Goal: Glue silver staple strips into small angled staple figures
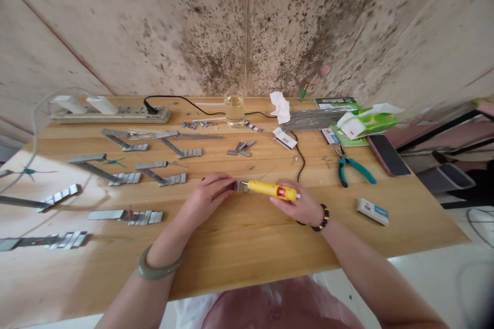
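My left hand (210,196) pinches a small piece of grey staple strip (234,185) just above the wooden table, its fingers partly hiding it. In my right hand (295,204) is a yellow hot glue pen (266,189), with a red part on its side and a whitish stub at its rear end. The pen's metal tip points left and reaches the staple piece; whether they touch I cannot tell. Beyond my hands lie several loose staple strips (241,148). To the left are several assembled shapes made of staple strips (126,179).
A power strip (111,114) stands at the back left, its black cord running past a glass of liquid (234,110). At right lie pliers (353,170), a phone (389,155), a small box (372,211) and a tissue pack (368,122). Thin wires (316,118) lie near the wall.
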A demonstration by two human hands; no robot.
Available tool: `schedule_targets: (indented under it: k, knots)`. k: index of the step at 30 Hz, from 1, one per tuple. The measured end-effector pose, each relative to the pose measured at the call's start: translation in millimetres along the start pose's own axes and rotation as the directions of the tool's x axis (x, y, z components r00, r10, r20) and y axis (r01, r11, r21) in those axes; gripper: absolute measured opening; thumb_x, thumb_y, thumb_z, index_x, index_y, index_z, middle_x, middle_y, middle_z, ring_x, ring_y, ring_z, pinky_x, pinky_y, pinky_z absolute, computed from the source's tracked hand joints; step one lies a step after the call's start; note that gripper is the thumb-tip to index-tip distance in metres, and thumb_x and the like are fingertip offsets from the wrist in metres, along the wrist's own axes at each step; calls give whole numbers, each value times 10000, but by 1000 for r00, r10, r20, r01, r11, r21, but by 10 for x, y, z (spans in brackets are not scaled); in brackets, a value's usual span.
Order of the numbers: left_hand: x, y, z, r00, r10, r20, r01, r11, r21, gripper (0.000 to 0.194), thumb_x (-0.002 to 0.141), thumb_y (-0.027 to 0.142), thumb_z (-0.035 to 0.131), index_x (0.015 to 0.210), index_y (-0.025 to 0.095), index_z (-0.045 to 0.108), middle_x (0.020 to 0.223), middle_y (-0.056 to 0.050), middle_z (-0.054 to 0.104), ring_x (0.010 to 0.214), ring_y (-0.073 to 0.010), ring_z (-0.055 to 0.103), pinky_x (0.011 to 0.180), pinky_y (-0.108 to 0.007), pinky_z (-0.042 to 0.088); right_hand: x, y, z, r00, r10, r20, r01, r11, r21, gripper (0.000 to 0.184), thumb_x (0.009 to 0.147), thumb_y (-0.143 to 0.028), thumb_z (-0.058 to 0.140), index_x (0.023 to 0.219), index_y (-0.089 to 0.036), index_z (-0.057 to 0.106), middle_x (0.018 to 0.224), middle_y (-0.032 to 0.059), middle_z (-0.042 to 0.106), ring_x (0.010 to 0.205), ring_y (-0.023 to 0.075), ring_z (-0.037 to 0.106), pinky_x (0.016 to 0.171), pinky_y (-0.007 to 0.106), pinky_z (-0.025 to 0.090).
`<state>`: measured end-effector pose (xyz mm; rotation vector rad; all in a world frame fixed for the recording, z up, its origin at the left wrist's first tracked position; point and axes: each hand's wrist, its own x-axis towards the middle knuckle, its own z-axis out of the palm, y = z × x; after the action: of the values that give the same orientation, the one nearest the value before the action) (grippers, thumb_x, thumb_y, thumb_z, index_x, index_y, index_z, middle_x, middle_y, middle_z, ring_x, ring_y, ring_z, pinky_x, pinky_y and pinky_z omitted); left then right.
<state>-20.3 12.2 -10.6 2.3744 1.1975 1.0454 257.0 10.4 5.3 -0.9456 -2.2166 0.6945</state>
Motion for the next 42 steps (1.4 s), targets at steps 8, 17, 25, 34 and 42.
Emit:
schedule_targets:
  k: [8, 17, 25, 34, 42]
  knots:
    - [4, 7, -8, 1000, -20, 0, 20, 1000, -3, 230, 896, 234, 537, 1092, 215, 656, 1061, -82, 655, 974, -195, 631, 858, -340, 539, -1, -22, 6, 1000, -11, -4, 11, 1000, 14, 191, 858, -248, 546, 712, -224, 426, 663, -7, 503, 609, 153, 485, 582, 282, 379]
    - [2, 7, 7, 1000, -19, 5, 19, 1000, 1, 227, 896, 261, 541, 1079, 210, 664, 1060, -85, 655, 970, -197, 633, 851, -339, 540, 5, -14, 6, 1000, -12, -28, 12, 1000, -2, 190, 858, -232, 552, 708, -225, 435, 663, -3, 517, 618, 156, 511, 577, 284, 409]
    - [4, 0, 2, 1000, -17, 5, 17, 1000, 7, 224, 895, 241, 534, 1081, 215, 657, 1050, -82, 655, 961, -194, 629, 848, -347, 539, 1, -34, -2, 999, -12, 33, 12, 1000, 0, 154, 843, -217, 567, 723, -222, 471, 691, 7, 554, 641, 160, 542, 608, 287, 435]
    - [5, -10, 3, 1000, -1, -7, 1, 1000, 21, 226, 895, 219, 539, 1090, 202, 651, 1054, -88, 650, 962, -189, 626, 855, -342, 533, 2, -41, -3, 999, -14, 35, 14, 1000, 24, 154, 840, -218, 564, 720, -221, 468, 692, 3, 550, 637, 156, 534, 609, 281, 420]
    - [-5, 4, 5, 1000, -16, 18, 15, 1000, 23, 221, 895, 243, 546, 1085, 202, 650, 1075, -91, 645, 992, -198, 620, 865, -349, 533, 5, 3, 9, 999, 20, -34, -20, 1000, -5, 211, 861, -243, 549, 693, -223, 423, 660, -4, 508, 624, 154, 502, 597, 287, 402]
